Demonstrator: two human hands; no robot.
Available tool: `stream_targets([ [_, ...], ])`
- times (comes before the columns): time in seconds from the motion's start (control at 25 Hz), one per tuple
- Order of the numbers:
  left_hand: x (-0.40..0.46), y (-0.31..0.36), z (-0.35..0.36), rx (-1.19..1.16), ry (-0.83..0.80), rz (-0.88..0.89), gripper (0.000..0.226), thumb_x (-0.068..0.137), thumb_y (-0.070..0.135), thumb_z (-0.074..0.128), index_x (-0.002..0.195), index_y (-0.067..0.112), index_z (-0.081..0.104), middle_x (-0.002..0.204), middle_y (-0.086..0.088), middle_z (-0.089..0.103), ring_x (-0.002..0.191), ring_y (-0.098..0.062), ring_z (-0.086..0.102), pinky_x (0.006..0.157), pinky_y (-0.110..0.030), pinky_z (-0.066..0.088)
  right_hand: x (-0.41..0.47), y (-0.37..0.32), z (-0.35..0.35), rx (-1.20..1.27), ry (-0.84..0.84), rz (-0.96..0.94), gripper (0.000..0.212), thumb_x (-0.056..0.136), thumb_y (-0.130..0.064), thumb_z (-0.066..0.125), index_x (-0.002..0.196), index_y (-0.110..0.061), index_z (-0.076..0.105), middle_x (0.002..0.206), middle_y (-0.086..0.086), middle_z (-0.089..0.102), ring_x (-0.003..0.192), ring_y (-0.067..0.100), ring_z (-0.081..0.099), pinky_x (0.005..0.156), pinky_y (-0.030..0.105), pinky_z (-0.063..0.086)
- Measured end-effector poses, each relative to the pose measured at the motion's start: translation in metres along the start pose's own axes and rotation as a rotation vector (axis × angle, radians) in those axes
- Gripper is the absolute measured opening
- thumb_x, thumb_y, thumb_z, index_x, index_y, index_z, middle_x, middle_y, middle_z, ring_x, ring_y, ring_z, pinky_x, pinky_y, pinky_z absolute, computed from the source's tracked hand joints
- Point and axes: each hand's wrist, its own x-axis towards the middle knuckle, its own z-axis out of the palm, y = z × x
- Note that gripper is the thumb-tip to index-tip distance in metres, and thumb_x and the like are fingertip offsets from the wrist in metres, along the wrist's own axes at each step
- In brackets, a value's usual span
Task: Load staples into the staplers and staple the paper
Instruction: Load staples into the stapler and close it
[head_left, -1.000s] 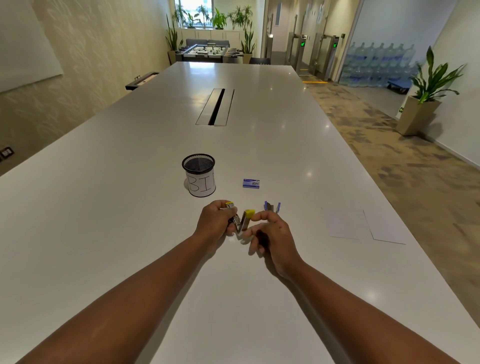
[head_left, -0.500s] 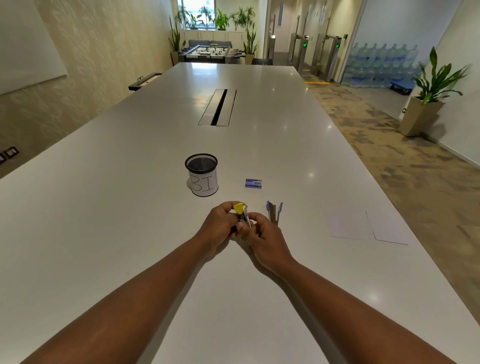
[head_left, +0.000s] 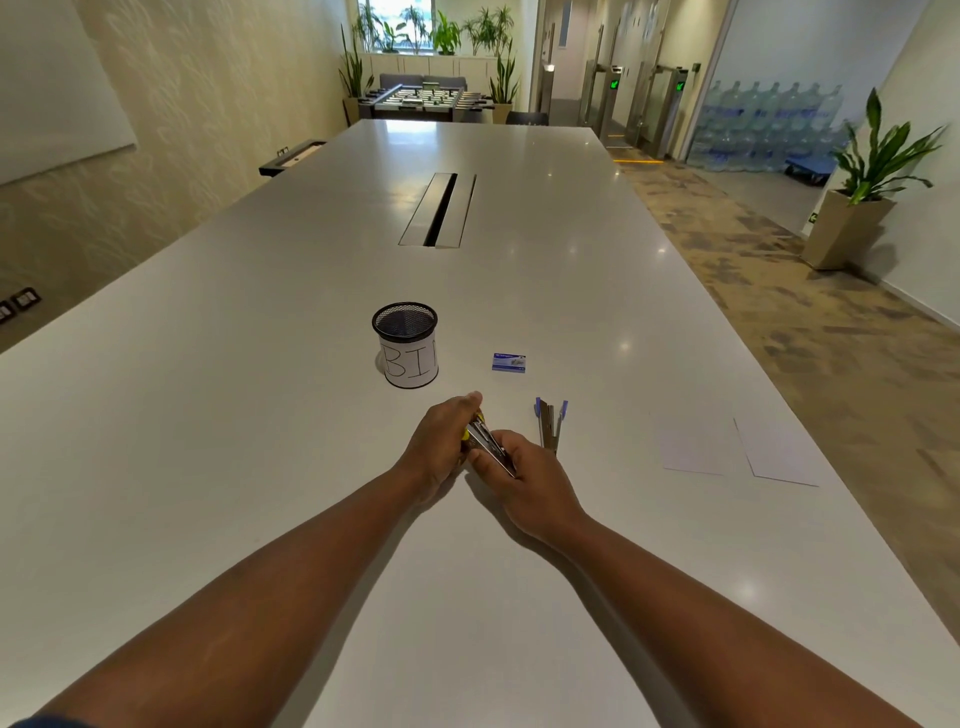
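Yellow stapler (head_left: 484, 440) sat clamped between both hands near the middle of the white table (head_left: 260, 364), low over the surface. Left hand (head_left: 441, 441) wrapped round its far end, thumb up top; right hand (head_left: 524, 475) gripped the near end, fingers curled under the metal body. Change vs a second ago: then the stapler was hinged wide open in a V, yellow cap up; half a second ago the halves were nearly together; now they lay folded shut, only a sliver of yellow showing between the hands. Judgement: this stapler's loading step looked finished or nearly so, with the top being pressed closed. Could not tell if staples actually sat in the channel, too small and covered by fingers.

Blue stapler (head_left: 550, 423) stood just right of the right hand, apart from it, still splayed open and untouched, so likely the next one to load. Staple box (head_left: 508, 362) lay farther off, between the blue stapler and the mesh cup (head_left: 406, 344) labelled BIN, which stood far-left of the hands. Two paper sheets (head_left: 727, 441) lay flat side by side to the right, well apart from both hands, not yet stapled. Task roughly early-middle: one stapler closing, one open, paper waiting. Risk: pinched fingertip as the halves snap together.
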Motion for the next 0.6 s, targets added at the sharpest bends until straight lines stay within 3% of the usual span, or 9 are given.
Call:
stream_targets([
  [0.08, 0.0016, -0.0008, 0.0013, 0.018, 0.066, 0.033, 0.033, 0.090, 0.033, 0.058, 0.059, 0.022, 0.055, 0.063, -0.004, 0.045, 0.059, -0.018, 0.043, 0.061, -0.035, 0.036, -0.0005, 0.0008, 0.0017, -0.056, 0.002, 0.002, 0.034, 0.096, -0.057, 0.045, 0.086, -0.027, 0.057, 0.065, -0.010, 0.057, 0.060, 0.007, 0.054, 0.056, 0.033, 0.041],
  [0.2, 0.0002, -0.0020, 0.0043, 0.096, 0.116, 0.085, 0.025, 0.082, 0.028, 0.054, 0.061, 0.016, 0.052, 0.063, -0.008, 0.043, 0.064, -0.025, 0.040, 0.066, -0.042, 0.034, -0.0010, -0.0004, 0.0035, -0.113, 0.004, 0.009, 0.036, 0.095, -0.059, 0.040, 0.081, -0.028, 0.052, 0.061, -0.010, 0.054, 0.056, 0.007, 0.051, 0.054, 0.031, 0.037],
  [0.4, -0.0011, -0.0053, 0.0011, 0.254, 0.117, 0.159, 0.041, 0.098, 0.039, 0.058, 0.064, 0.017, 0.053, 0.058, 0.002, 0.050, 0.061, -0.018, 0.049, 0.064, -0.036, 0.042, -0.0028, -0.0033, 0.0035, -0.149, -0.010, -0.018, 0.027, 0.100, -0.053, 0.039, 0.085, -0.033, 0.048, 0.063, -0.014, 0.052, 0.058, 0.007, 0.052, 0.054, 0.028, 0.035],
  [0.6, -0.0038, -0.0051, 0.0035, 0.395, 0.138, 0.216, 0.039, 0.103, 0.022, 0.050, 0.064, 0.016, 0.047, 0.061, -0.002, 0.046, 0.062, -0.017, 0.043, 0.063, -0.037, 0.038, -0.0060, -0.0045, 0.0043, -0.202, -0.017, -0.036, 0.030, 0.103, -0.048, 0.041, 0.092, -0.022, 0.053, 0.068, -0.010, 0.056, 0.061, 0.017, 0.055, 0.057, 0.035, 0.040],
])
